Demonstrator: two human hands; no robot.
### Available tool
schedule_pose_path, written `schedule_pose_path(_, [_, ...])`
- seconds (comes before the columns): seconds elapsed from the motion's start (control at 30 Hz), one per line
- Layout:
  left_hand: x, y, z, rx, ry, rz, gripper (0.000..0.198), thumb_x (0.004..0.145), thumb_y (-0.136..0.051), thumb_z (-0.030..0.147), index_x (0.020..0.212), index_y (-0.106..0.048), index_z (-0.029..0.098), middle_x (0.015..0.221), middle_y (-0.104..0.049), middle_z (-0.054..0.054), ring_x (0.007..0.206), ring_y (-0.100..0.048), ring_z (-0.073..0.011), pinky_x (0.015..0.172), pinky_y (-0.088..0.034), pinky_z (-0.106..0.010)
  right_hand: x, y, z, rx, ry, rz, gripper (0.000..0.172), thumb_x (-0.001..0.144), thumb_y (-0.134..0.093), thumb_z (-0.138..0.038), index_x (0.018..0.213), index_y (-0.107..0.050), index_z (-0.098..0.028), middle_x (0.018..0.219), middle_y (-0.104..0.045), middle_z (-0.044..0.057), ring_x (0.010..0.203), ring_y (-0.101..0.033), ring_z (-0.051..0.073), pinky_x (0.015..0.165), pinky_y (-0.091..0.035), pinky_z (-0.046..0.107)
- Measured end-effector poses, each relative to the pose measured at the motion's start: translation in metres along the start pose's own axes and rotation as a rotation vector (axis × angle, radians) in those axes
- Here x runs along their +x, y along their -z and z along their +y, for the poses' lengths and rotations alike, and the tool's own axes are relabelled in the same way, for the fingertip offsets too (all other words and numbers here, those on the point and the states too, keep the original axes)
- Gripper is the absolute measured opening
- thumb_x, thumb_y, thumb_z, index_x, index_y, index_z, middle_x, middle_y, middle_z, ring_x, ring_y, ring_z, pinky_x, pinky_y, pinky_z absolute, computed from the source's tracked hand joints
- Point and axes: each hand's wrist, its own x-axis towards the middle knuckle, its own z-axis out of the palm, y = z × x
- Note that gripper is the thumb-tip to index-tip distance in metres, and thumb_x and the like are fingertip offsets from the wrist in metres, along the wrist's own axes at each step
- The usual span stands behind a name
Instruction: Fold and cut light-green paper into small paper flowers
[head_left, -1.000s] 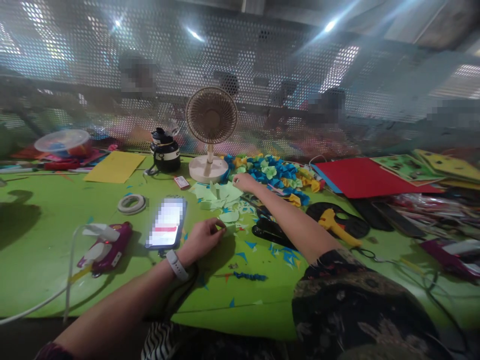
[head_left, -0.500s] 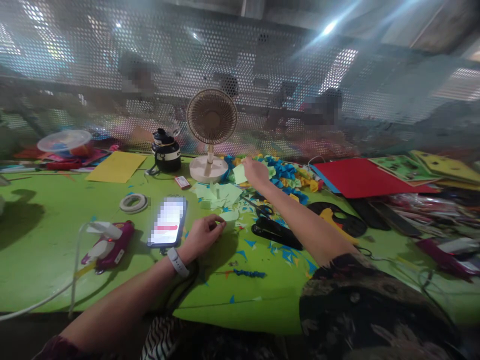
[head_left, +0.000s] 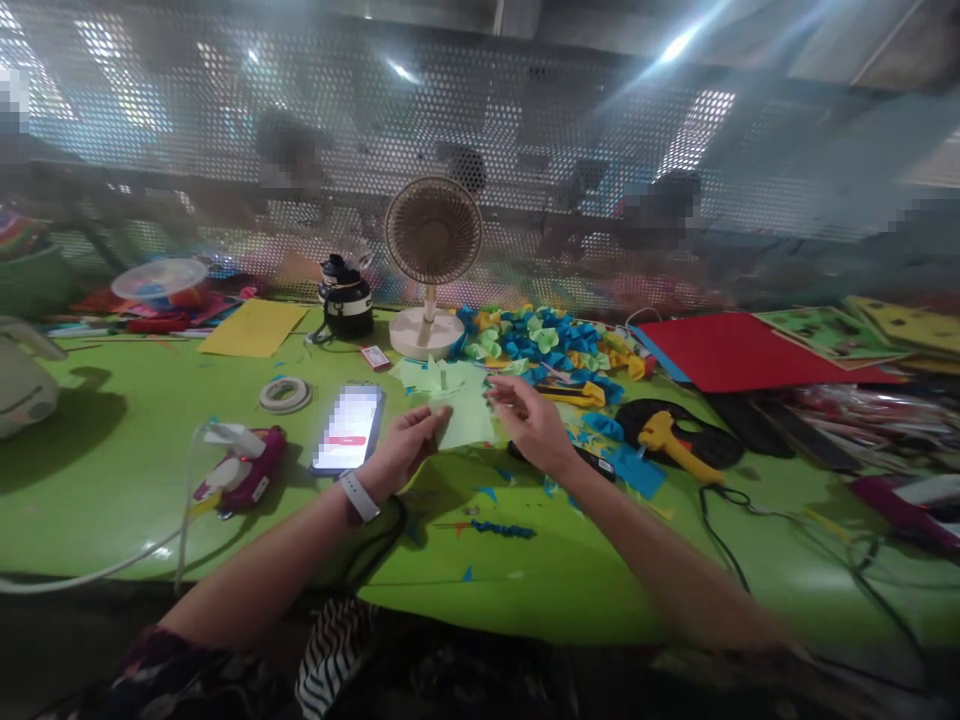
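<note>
Thin, flat, pale green paper square [head_left: 466, 418] held just above the matte green table [head_left: 112, 470]. Left hand [head_left: 405, 447] pinches its 9 o'clock edge; right hand [head_left: 529, 420] grips the 3 o'clock edge, fingers blurred. Glossy black phone [head_left: 349, 429], screen lit, at 9 o'clock of the left hand.

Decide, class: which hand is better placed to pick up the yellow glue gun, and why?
The right hand, probably. The yellow glue gun lies on its side of the green table, whereas the left hand sits beside the phone, pinching the pale green paper square.
</note>
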Motion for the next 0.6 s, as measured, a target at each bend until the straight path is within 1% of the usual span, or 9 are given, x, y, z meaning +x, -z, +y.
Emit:
schedule_pose_path(0.1, [0.0, 0.002, 0.002, -0.092, 0.063, -0.035, 0.02, 0.072, -0.078, 0.027, 0.083, -0.069, 0.013, 0.079, -0.072, -0.005, 0.066, -0.065, -0.0117, 0.064, -0.056, -0.023, -0.009, 0.01, 0.001, -0.184, 0.252, -0.071, 0.047, 0.08, -0.052, -0.017, 0.125, -0.062, -0.028, 0.143, -0.049, 0.009, 0.134, -0.043, 0.026, 0.108, -0.038, 0.048])
schedule_pose_path(0.17, [-0.003, 0.001, 0.004, -0.118, 0.093, -0.07, 0.017, 0.074, -0.077, 0.022, 0.085, -0.069, 0.012, 0.087, -0.073, -0.006, 0.071, -0.067, -0.0124, 0.068, -0.058, -0.024, -0.013, 0.012, 0.003, -0.247, 0.331, -0.153, 0.038, 0.081, -0.057, -0.018, 0.115, -0.069, -0.03, 0.15, -0.042, 0.005, 0.142, -0.031, 0.027, 0.114, -0.028, 0.051])
schedule_pose_path(0.23, [-0.006, -0.001, 0.004, -0.137, 0.093, -0.083, 0.016, 0.075, -0.075, 0.02, 0.088, -0.07, 0.013, 0.095, -0.073, -0.006, 0.078, -0.068, -0.0128, 0.074, -0.058, -0.025, -0.016, 0.011, 0.004, -0.224, 0.345, -0.179, 0.022, 0.085, -0.06, -0.024, 0.101, -0.075, -0.031, 0.148, -0.044, 0.003, 0.142, -0.031, 0.027, 0.114, -0.028, 0.051])
schedule_pose_path(0.3, [-0.009, -0.004, 0.003, -0.17, 0.077, -0.083, 0.015, 0.076, -0.075, 0.02, 0.089, -0.07, 0.014, 0.096, -0.073, -0.004, 0.082, -0.068, -0.0129, 0.082, -0.058, -0.028, -0.019, 0.007, 0.005, -0.145, 0.305, -0.147, 0.017, 0.089, -0.06, -0.031, 0.092, -0.076, -0.029, 0.146, -0.048, 0.004, 0.139, -0.036, 0.026, 0.111, -0.034, 0.047])
schedule_pose_path(0.37, [-0.011, -0.007, 0.001, -0.194, 0.063, -0.089, 0.013, 0.077, -0.075, 0.021, 0.087, -0.069, 0.015, 0.093, -0.074, -0.003, 0.083, -0.069, -0.0145, 0.088, -0.057, -0.034, -0.023, 0.001, 0.005, -0.042, 0.199, -0.085, 0.02, 0.09, -0.058, -0.037, 0.089, -0.075, -0.026, 0.138, -0.055, 0.007, 0.13, -0.047, 0.025, 0.103, -0.043, 0.042])
schedule_pose_path(0.43, [-0.013, -0.008, -0.002, -0.213, 0.053, -0.103, 0.015, 0.078, -0.074, 0.026, 0.087, -0.068, 0.015, 0.091, -0.074, -0.004, 0.085, -0.07, -0.0181, 0.092, -0.055, -0.041, -0.025, -0.005, 0.006, 0.063, 0.057, -0.029, 0.025, 0.091, -0.057, -0.042, 0.086, -0.071, -0.022, 0.113, -0.067, 0.009, 0.105, -0.062, 0.023, 0.086, -0.051, 0.035])
schedule_pose_path(0.47, [-0.014, -0.009, -0.004, -0.224, 0.048, -0.117, 0.019, 0.079, -0.073, 0.031, 0.088, -0.068, 0.015, 0.091, -0.075, -0.005, 0.087, -0.07, -0.0203, 0.093, -0.054, -0.043, -0.026, -0.008, 0.006, 0.103, 0.0, -0.011, 0.028, 0.09, -0.057, -0.045, 0.085, -0.07, -0.021, 0.096, -0.07, 0.007, 0.089, -0.065, 0.021, 0.077, -0.052, 0.032])
schedule_pose_path(0.53, [-0.016, -0.01, -0.006, -0.23, 0.019, -0.154, 0.031, 0.079, -0.071, 0.042, 0.094, -0.069, 0.015, 0.092, -0.075, -0.007, 0.09, -0.07, -0.0233, 0.093, -0.054, -0.046, -0.028, -0.011, 0.006, 0.152, -0.054, 0.009, 0.03, 0.089, -0.058, -0.047, 0.084, -0.067, -0.019, 0.072, -0.064, 0.003, 0.066, -0.06, 0.016, 0.063, -0.049, 0.027])
schedule_pose_path(0.6, [-0.019, -0.011, -0.007, -0.182, -0.042, -0.177, 0.036, 0.075, -0.077, 0.04, 0.099, -0.07, 0.015, 0.096, -0.075, -0.007, 0.091, -0.07, -0.0228, 0.093, -0.054, -0.043, -0.029, -0.013, 0.006, 0.157, -0.051, 0.025, 0.029, 0.087, -0.06, -0.046, 0.083, -0.065, -0.018, 0.065, -0.06, 0.0, 0.06, -0.055, 0.014, 0.059, -0.045, 0.025])
